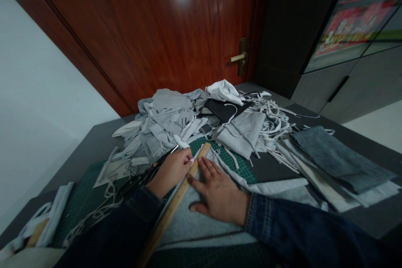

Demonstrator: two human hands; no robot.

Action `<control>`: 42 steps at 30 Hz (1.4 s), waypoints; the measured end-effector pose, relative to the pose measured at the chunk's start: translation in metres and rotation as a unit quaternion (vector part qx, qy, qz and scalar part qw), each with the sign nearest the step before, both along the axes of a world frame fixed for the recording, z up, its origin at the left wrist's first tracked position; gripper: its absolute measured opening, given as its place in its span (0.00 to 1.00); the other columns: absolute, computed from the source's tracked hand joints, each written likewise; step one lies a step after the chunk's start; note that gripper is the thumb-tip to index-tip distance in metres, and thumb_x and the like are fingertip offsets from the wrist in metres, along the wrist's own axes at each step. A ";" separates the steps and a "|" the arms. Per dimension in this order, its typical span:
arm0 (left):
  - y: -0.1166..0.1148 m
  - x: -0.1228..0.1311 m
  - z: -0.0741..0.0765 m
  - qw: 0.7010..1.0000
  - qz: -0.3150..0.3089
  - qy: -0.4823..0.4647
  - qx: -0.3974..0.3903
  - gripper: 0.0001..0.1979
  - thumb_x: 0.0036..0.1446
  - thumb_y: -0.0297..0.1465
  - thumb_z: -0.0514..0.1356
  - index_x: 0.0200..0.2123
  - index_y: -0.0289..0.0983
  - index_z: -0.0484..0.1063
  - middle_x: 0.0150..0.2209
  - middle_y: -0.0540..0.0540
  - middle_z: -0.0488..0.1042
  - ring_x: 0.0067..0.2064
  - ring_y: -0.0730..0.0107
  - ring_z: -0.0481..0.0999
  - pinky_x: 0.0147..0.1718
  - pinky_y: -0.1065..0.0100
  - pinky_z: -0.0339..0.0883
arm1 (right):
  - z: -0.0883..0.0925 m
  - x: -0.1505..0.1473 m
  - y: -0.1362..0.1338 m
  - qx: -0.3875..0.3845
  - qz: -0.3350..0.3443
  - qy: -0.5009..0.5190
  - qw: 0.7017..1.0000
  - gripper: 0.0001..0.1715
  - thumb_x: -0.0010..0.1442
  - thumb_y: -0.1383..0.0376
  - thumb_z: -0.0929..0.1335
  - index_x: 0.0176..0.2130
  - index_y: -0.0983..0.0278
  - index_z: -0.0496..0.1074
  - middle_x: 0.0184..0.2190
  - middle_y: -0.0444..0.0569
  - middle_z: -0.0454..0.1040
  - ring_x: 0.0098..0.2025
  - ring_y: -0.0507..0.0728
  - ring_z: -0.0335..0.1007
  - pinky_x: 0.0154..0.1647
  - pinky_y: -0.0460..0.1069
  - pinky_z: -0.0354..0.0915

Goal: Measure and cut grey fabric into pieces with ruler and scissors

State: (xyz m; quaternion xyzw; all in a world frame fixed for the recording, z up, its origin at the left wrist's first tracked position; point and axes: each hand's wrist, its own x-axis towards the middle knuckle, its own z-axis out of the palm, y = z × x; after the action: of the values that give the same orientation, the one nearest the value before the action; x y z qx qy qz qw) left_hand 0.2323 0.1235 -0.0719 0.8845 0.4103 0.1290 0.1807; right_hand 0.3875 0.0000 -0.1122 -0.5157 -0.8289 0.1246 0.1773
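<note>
A wooden ruler [176,206] lies slantwise over a piece of grey fabric [194,228] on the green cutting mat [248,171]. My right hand [218,188] is spread flat, its fingertips on the ruler's right edge and its palm on the fabric. On the ruler's other side, my left hand [174,167] is closed in a pinch. From its fingertips shows a small pale pink piece [191,161], like tailor's chalk, close against the ruler's edge. Dark-handled scissors [155,165] lie partly hidden behind my left hand and wrist.
Heaped grey and white fabric scraps [169,113] cover the table's back, with tangled strips [273,123] to the right. Folded dark grey cloth [336,157] is stacked at the right. Loose cord [108,194] and a rolled light cloth [56,213] lie left. A wooden door [150,29] stands behind.
</note>
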 end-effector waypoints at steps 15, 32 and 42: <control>-0.057 -0.065 0.001 0.998 0.020 0.056 -0.010 0.05 0.62 0.28 0.56 0.33 0.40 0.69 0.33 0.49 0.73 0.38 0.65 0.74 0.36 0.67 0.61 | -0.003 0.000 -0.003 0.012 -0.011 -0.034 0.999 0.48 0.64 0.42 0.70 0.71 0.63 0.61 0.75 0.70 0.41 0.75 0.79 0.37 0.72 0.70 0.46; -0.124 -0.140 0.012 0.982 0.075 0.130 -0.115 0.08 0.66 0.33 0.53 0.36 0.41 0.71 0.39 0.48 0.75 0.39 0.65 0.75 0.39 0.65 0.62 | -0.007 0.001 -0.006 0.028 -0.016 -0.074 0.997 0.47 0.65 0.41 0.69 0.72 0.61 0.60 0.76 0.66 0.44 0.75 0.78 0.42 0.72 0.69 0.46; -0.096 -0.182 0.022 0.977 0.084 0.135 -0.145 0.08 0.59 0.33 0.57 0.33 0.42 0.76 0.35 0.50 0.79 0.37 0.64 0.78 0.38 0.66 0.66 | -0.010 0.001 -0.007 0.036 -0.012 -0.061 0.997 0.46 0.66 0.42 0.68 0.72 0.62 0.61 0.75 0.66 0.45 0.75 0.79 0.42 0.71 0.71 0.47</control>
State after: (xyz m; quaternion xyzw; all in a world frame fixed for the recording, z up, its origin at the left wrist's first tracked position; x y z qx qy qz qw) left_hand 0.0506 0.0272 -0.0495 0.8207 0.5178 -0.0378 0.2388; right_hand 0.3887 -0.0067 -0.1223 -0.5256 -0.8358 0.0607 0.1463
